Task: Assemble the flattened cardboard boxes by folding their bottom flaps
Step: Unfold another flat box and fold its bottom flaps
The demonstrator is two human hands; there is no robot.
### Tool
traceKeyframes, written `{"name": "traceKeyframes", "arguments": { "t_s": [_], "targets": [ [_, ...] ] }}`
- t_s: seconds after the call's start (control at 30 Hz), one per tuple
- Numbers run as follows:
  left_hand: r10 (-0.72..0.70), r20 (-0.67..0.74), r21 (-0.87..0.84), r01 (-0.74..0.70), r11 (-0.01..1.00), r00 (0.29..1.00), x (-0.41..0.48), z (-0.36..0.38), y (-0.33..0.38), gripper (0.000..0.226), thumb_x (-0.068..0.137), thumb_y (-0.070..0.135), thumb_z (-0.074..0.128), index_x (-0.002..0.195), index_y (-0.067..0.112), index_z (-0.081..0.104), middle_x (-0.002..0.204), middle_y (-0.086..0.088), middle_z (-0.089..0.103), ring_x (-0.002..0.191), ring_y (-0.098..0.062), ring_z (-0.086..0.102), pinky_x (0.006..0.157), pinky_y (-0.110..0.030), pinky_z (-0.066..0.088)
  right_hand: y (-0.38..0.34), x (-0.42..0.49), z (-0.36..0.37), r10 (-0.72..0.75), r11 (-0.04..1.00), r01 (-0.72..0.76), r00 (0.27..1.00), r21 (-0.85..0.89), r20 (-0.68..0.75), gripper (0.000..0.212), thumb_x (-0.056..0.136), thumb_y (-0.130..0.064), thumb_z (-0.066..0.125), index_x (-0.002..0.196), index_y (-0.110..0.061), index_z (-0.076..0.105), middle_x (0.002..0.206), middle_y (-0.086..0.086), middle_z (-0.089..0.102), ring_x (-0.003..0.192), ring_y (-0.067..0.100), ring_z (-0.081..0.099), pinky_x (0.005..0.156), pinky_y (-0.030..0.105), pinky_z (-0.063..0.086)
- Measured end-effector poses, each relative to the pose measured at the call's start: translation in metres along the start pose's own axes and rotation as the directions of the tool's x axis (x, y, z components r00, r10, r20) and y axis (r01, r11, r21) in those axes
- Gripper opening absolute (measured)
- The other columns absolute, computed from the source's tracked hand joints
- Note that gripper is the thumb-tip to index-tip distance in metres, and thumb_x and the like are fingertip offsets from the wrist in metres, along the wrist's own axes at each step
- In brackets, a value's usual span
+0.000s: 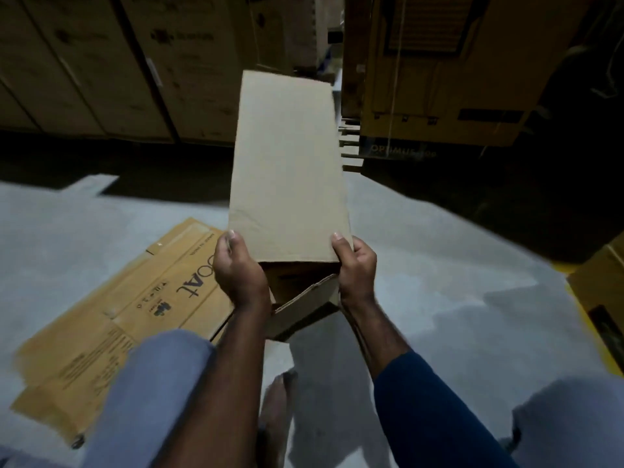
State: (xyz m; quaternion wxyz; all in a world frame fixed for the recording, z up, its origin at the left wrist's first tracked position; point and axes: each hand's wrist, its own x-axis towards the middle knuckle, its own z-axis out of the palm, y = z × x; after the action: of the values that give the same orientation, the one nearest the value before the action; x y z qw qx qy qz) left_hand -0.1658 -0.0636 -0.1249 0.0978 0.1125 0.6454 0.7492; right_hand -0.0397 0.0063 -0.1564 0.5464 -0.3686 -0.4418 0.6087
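Grey floor [456, 265], lit in the near part, dark shadow band across the far part. Row of tall brown cartons [101, 69] along the back left, upright, side by side, blurred dark logos on them. Large yellow-brown carton [456, 79] at upper right, thin white string [398, 62] running down its face. Below it a dark box with partly legible print [398, 151]. Notched cardboard edges [351, 143] stick out just left of it. Another yellow carton [604, 298] cut off at right edge.
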Motion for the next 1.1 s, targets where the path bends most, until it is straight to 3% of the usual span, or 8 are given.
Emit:
{"name": "traceKeyframes", "arguments": {
  "t_s": [0.17,0.33,0.43,0.7,0.8,0.9,0.97,1.1],
  "targets": [
    [0.090,0.232,0.219,-0.142,0.965,0.968,-0.026,0.034,0.029,0.041,0.105,0.044,0.045,0.126,0.017,0.067,0.118,0.001,0.071,0.111,-0.018,0.064,0.095,-0.034,0.052,-0.013,0.007,-0.029,0.100,0.963,-0.049,0.978,0.266,-0.185,0.014,0.097,-0.008,0.063,0.087,-0.006,0.074,0.087,0.012,0.073,0.082,0.024,0.070,0.071,0.032,0.057],
    [0.061,0.608,0.254,-0.266,0.930,0.792,-0.072,0.077,0.039,0.023,0.105,0.041,0.047,0.106,0.028,0.066,0.099,0.006,0.070,0.092,-0.016,0.064,0.083,-0.035,0.052,-0.029,0.022,-0.091,0.154,0.931,0.013,0.891,0.364,-0.426,0.021,0.097,-0.012,0.061,0.105,0.004,0.072,0.089,0.012,0.076,0.079,0.024,0.073,0.065,0.031,0.058],
    [0.033,0.690,0.239,-0.270,0.933,0.723,-0.103,0.107,0.034,0.024,0.105,0.039,0.047,0.097,0.022,0.062,0.088,0.008,0.065,0.084,-0.013,0.062,0.077,-0.037,0.052,-0.035,0.026,-0.133,0.141,0.947,0.045,0.833,0.318,-0.536,0.022,0.097,-0.018,0.063,0.105,0.000,0.074,0.091,0.010,0.077,0.084,0.027,0.074,0.070,0.034,0.060],
    [-0.290,0.802,0.455,-0.220,0.863,0.522,-0.168,0.151,-0.054,0.032,0.104,0.033,0.048,0.091,0.004,0.056,0.082,0.000,0.054,0.082,-0.024,0.053,0.067,-0.033,0.037,0.035,-0.018,-0.236,0.369,0.918,-0.165,0.688,0.361,-0.625,0.037,0.096,-0.043,0.061,0.117,-0.015,0.074,0.111,0.009,0.077,0.107,0.033,0.071,0.097,0.048,0.056],
    [-0.371,0.821,0.520,-0.300,0.800,0.434,-0.186,0.157,-0.088,0.038,0.104,0.033,0.051,0.071,0.013,0.043,0.070,0.001,0.042,0.075,-0.024,0.047,0.055,-0.033,0.025,0.060,-0.043,-0.257,0.468,0.879,-0.359,0.521,0.313,-0.714,0.048,0.099,-0.049,0.055,0.128,-0.013,0.067,0.115,0.011,0.072,0.105,0.032,0.067,0.097,0.045,0.053],
    [-0.385,0.853,0.509,-0.398,0.763,0.352,-0.218,0.160,-0.101,0.035,0.101,0.038,0.054,0.075,0.015,0.051,0.072,0.001,0.052,0.073,-0.024,0.054,0.055,-0.031,0.033,0.054,-0.040,-0.281,0.196,0.742,-0.669,0.289,-0.052,-0.937,0.042,0.100,-0.045,0.048,0.129,-0.017,0.058,0.129,0.016,0.062,0.116,0.040,0.057,0.102,0.051,0.043],
    [-0.386,0.859,0.504,-0.420,0.755,0.338,-0.242,0.159,-0.106,0.033,0.099,0.042,0.056,0.080,0.015,0.056,0.077,0.000,0.059,0.075,-0.026,0.059,0.055,-0.031,0.037,0.037,-0.023,-0.289,0.076,0.679,-0.715,0.293,-0.165,-0.953,0.046,0.098,-0.048,0.048,0.138,-0.023,0.051,0.140,0.017,0.054,0.125,0.043,0.050,0.107,0.056,0.036],
    [-0.440,0.851,0.521,-0.368,0.770,0.286,-0.269,0.146,-0.121,0.045,0.097,0.052,0.055,0.071,0.015,0.059,0.069,0.002,0.062,0.067,-0.021,0.060,0.057,-0.030,0.039,0.013,0.006,-0.289,0.020,0.752,-0.568,0.525,-0.333,-0.851,0.058,0.100,-0.065,0.039,0.139,-0.026,0.058,0.134,0.008,0.062,0.119,0.035,0.057,0.100,0.045,0.044]
  ]
}}
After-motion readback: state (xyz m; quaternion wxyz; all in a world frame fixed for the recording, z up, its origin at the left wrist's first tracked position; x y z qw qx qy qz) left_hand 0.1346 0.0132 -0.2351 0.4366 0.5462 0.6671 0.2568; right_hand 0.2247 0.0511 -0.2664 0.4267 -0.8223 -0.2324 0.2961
